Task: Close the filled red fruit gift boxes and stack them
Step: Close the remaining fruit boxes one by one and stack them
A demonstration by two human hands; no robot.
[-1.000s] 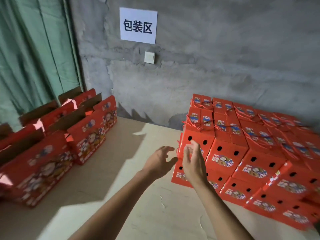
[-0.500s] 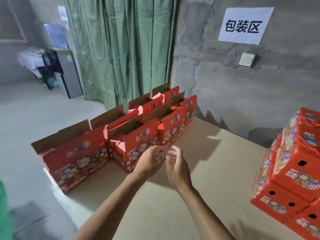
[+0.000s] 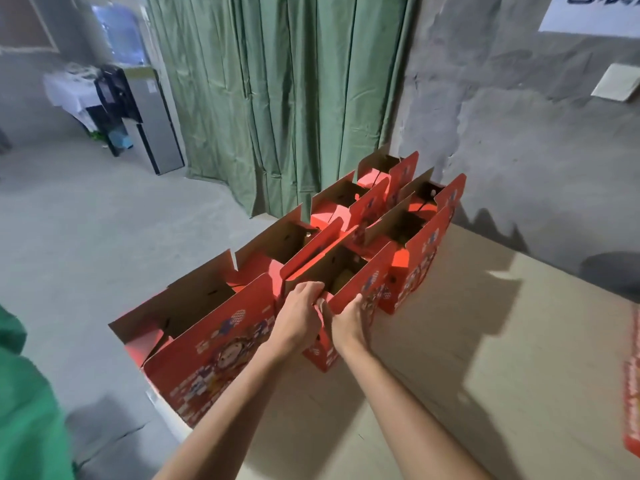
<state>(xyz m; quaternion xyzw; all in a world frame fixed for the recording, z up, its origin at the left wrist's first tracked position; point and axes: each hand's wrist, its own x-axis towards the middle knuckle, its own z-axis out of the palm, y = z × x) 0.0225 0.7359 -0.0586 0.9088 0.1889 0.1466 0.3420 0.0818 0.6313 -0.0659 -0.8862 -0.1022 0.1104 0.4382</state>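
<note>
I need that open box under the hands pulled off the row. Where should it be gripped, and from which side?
Likely by the near end of the open box, coming from the table side, where the left hand and right hand already are. Its other sides look hemmed in by neighbouring boxes, and its flaps stand upright, probably too floppy to pull on.

Bare counter [image 3: 485, 358] open to the right of the open red boxes [image 3: 346, 265], upright flaps crowding their tops, curtain [image 3: 294, 98] and wall [image 3: 502, 133] close behind, closed box [image 3: 632, 393] at far right edge
</note>
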